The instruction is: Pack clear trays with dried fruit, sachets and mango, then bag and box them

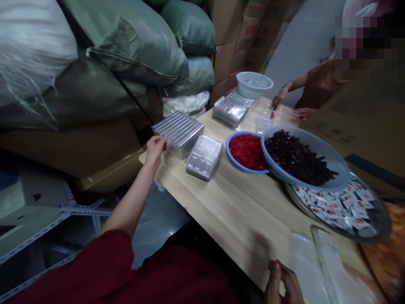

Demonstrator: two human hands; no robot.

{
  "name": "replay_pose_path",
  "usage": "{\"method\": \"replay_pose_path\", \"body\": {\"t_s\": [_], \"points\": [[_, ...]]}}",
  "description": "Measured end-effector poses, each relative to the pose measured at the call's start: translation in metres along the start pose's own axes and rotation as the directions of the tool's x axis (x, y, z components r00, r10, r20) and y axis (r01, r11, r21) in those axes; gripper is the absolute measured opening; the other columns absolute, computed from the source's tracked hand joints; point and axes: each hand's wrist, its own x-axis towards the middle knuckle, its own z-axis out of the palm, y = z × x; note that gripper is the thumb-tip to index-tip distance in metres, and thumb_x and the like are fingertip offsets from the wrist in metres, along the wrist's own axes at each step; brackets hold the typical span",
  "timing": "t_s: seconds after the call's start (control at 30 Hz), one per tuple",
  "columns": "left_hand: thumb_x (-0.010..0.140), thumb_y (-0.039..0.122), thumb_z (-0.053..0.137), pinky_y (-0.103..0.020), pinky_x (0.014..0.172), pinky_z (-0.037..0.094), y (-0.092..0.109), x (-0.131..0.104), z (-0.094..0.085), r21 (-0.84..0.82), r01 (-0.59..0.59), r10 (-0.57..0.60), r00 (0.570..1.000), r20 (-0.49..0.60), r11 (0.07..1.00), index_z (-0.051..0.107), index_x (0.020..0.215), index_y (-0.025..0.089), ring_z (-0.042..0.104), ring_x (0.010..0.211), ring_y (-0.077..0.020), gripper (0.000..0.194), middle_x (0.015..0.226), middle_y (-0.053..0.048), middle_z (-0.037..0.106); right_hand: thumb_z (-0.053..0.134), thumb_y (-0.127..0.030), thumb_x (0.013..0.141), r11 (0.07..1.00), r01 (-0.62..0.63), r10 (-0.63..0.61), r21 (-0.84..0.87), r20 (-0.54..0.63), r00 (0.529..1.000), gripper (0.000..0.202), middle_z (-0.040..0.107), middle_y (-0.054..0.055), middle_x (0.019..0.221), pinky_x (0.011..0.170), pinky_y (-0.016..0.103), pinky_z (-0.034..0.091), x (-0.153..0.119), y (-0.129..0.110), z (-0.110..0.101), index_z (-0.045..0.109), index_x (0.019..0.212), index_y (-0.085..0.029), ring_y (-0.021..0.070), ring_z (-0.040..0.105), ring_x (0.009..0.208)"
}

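My left hand [155,148] is at the near left corner of a tall stack of clear plastic trays [179,131]. Its fingers are pinched together, and what they hold, if anything, is too small to make out. Right of that stack lies a lower pile of clear compartment trays [204,156]. My right hand [282,283] shows only in part at the bottom edge, over the near end of the table [230,215]. Thumb and fingertips come together there, with nothing visible between them. Clear plastic bags or sheets [325,266] lie just right of it.
A blue bowl of red pieces [247,152], a larger bowl of dark pieces [299,158] and a basin of small white packets [338,204] stand along the right. Further back are more trays [230,110], a pale basin [255,84] and a co-worker's hand [280,98]. Sacks [133,42] fill the left.
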Motion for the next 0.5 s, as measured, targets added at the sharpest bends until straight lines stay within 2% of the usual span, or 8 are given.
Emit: {"method": "replay_pose_path", "body": {"t_s": [0.03,0.1,0.23,0.3,0.4,0.5], "points": [[0.077,0.022,0.082,-0.018,0.053,0.040,-0.005,0.004,0.001,-0.087,0.098,-0.096,0.995,0.020,0.991,0.057,0.071,0.017,0.049,0.050,-0.0071,0.026,0.059,0.006,0.055,0.060,-0.058,0.095,1.000,0.004,-0.004,0.011,0.017,1.000,0.047,0.071,0.008,0.075,0.066,0.031,0.048,0.001,-0.003,0.008,0.072,0.072,-0.019,0.0212,0.067,0.069],[0.074,0.020,0.084,-0.018,0.054,0.045,-0.015,0.009,0.002,-0.171,0.178,-0.172,0.984,0.050,0.969,0.059,0.073,0.015,0.054,0.052,-0.0068,0.026,0.062,0.004,0.059,0.062,-0.056,0.095,0.999,0.012,-0.014,0.034,0.063,0.998,0.044,0.072,0.008,0.076,0.066,0.030,0.049,0.004,-0.007,0.019,0.072,0.074,-0.019,0.0206,0.067,0.069],[0.080,0.015,0.080,-0.015,0.059,0.051,-0.029,0.009,0.001,-0.274,0.225,-0.207,0.974,0.091,0.935,0.065,0.080,0.014,0.059,0.056,-0.0047,0.016,0.069,0.003,0.064,0.063,-0.050,0.096,0.994,0.076,-0.088,0.083,0.154,0.984,0.039,0.072,0.009,0.079,0.067,0.029,0.049,0.009,-0.013,0.034,0.072,0.076,-0.018,0.0193,0.067,0.070],[0.082,0.015,0.078,-0.014,0.059,0.051,-0.031,0.007,0.000,-0.319,0.238,-0.217,0.971,0.100,0.917,0.065,0.082,0.014,0.059,0.056,-0.0039,0.013,0.070,0.002,0.065,0.062,-0.051,0.096,0.993,0.067,-0.084,0.094,0.183,0.980,0.040,0.071,0.009,0.081,0.067,0.028,0.049,0.010,-0.017,0.039,0.072,0.076,-0.017,0.0199,0.067,0.073],[0.083,0.017,0.078,-0.014,0.058,0.052,-0.033,0.004,0.001,-0.365,0.238,-0.214,0.971,0.104,0.900,0.067,0.084,0.014,0.060,0.057,-0.0039,0.012,0.072,0.002,0.067,0.062,-0.054,0.095,0.993,0.026,-0.050,0.117,0.208,0.977,0.042,0.071,0.009,0.081,0.066,0.028,0.050,0.013,-0.021,0.043,0.071,0.077,-0.017,0.0205,0.067,0.075],[0.083,0.023,0.080,-0.014,0.056,0.051,-0.034,0.004,0.004,-0.401,0.223,-0.204,0.975,0.089,0.889,0.066,0.084,0.014,0.060,0.057,-0.0040,0.017,0.072,0.002,0.067,0.063,-0.052,0.095,0.988,0.073,-0.105,0.137,0.239,0.965,0.041,0.071,0.008,0.080,0.066,0.027,0.051,0.017,-0.020,0.042,0.072,0.076,-0.017,0.0195,0.068,0.073]]}}
